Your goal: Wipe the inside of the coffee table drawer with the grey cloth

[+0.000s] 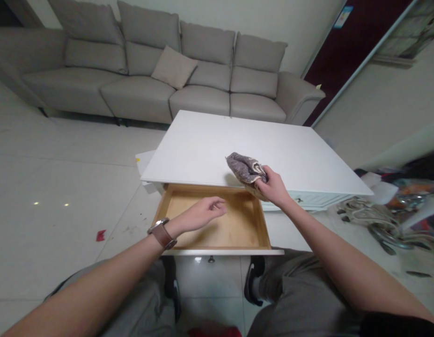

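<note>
My right hand (275, 186) grips a bunched grey-brown cloth (243, 167) with a pale edge, held over the front edge of the white coffee table (209, 145). Below it, a wooden drawer (234, 229) is pulled out toward me, and its bare bottom shows. Over the drawer hovers my left hand (204, 213), with its fingers loosely curled, a gap between them and the thumb, and nothing held. A watch with a brown strap (163, 234) is on that wrist. The drawer's front carries a small dark knob (211, 259).
A long grey sofa (143, 93) with a beige cushion (174, 67) stands behind the table. Cluttered items (406, 220) lie on the floor at the right. A red scrap (100, 235) lies on the tiles at the left. My legs straddle the drawer front.
</note>
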